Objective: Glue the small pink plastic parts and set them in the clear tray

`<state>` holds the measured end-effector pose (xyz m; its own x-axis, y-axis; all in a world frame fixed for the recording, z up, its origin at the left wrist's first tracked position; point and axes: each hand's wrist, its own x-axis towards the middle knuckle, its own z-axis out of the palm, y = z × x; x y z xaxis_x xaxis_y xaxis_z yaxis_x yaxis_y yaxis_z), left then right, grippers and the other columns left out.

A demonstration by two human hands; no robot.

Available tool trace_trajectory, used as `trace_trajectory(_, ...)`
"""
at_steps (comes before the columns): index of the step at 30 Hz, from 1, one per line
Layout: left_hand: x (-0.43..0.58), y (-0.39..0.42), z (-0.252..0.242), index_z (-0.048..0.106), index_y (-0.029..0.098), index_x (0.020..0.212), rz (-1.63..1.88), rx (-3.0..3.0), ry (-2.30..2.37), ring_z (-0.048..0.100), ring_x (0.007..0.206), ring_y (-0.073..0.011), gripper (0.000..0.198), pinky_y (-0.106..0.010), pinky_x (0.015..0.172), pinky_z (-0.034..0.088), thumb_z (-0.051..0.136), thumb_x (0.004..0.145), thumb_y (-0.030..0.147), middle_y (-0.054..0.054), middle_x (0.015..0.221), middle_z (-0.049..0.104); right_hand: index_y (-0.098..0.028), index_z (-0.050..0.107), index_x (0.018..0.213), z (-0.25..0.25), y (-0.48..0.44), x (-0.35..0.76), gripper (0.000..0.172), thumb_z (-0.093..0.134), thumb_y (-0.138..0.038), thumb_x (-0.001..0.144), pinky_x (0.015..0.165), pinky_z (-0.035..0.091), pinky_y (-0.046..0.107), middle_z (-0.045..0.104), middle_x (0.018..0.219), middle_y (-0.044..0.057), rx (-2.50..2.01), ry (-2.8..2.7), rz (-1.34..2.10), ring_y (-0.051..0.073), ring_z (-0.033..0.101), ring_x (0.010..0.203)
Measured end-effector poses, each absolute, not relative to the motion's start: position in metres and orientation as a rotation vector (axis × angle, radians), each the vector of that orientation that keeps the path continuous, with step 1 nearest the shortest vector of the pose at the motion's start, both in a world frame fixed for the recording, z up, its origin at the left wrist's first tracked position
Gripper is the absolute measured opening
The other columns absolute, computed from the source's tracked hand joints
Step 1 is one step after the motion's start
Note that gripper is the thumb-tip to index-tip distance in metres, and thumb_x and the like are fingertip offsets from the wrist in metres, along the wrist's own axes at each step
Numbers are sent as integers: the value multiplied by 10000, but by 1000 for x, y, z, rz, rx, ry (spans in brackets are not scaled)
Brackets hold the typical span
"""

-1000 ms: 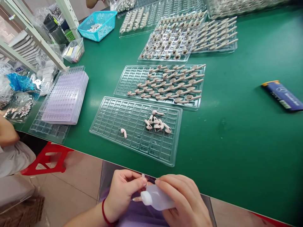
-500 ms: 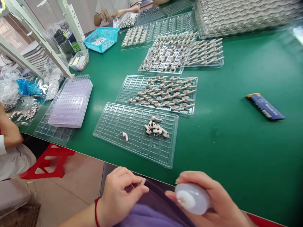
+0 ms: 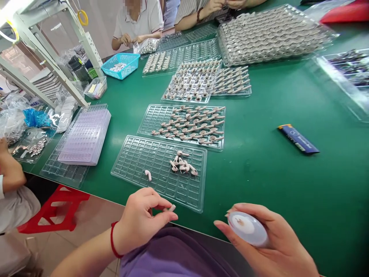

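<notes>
My left hand, with a red band on the wrist, pinches a small pale earbud part between thumb and fingers at the table's near edge. My right hand is wrapped round a small white plastic bottle, whose round base faces the camera. Just beyond my hands lies a clear cell tray holding one loose pale earbud shell and a small cluster of shells. Behind it sits another clear tray with several stemmed earbud halves.
A stack of lilac-tinted trays lies at left; more filled trays and a big stack stand farther back. A blue packet lies right. A blue basket, metal shelf frame, red stool and other people's hands are around.
The view has tilted up, showing more of the far table. My hands have come apart: the bottle swung right, base toward me, and my left hand keeps the small part.
</notes>
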<state>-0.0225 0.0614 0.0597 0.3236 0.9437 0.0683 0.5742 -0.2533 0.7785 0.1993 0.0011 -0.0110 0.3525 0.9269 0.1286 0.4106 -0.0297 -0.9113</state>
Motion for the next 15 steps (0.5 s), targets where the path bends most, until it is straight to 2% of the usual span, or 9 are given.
trace_trajectory(5, -16, 60, 63, 780, 179, 740, 656, 1821, 1357, 593, 595, -125, 75, -204, 507, 449, 823, 689, 145, -24, 662, 657, -247, 593, 988, -13, 2, 205, 303, 717, -452, 802, 577, 538, 227, 657, 850, 22, -1550, -1359, 567, 150, 641, 676)
trace_trajectory(10, -14, 57, 65, 777, 195, 733, 632, 1814, 1365, 578, 584, -123, 46, -207, 502, 441, 800, 705, 167, -20, 653, 654, -247, 588, 989, -12, 2, 203, 307, 696, -476, 816, 589, 532, 245, 652, 870, 30, -1585, -1339, 577, 163, 632, 699)
trace_trajectory(15, -13, 56, 65, 775, 188, 741, 614, 1850, 1366, 579, 594, -121, 75, -211, 522, 449, 811, 699, 138, -16, 663, 654, -251, 586, 986, -11, 3, 204, 261, 696, -427, 827, 587, 530, 239, 645, 855, 25, -1534, -1397, 534, 156, 628, 684)
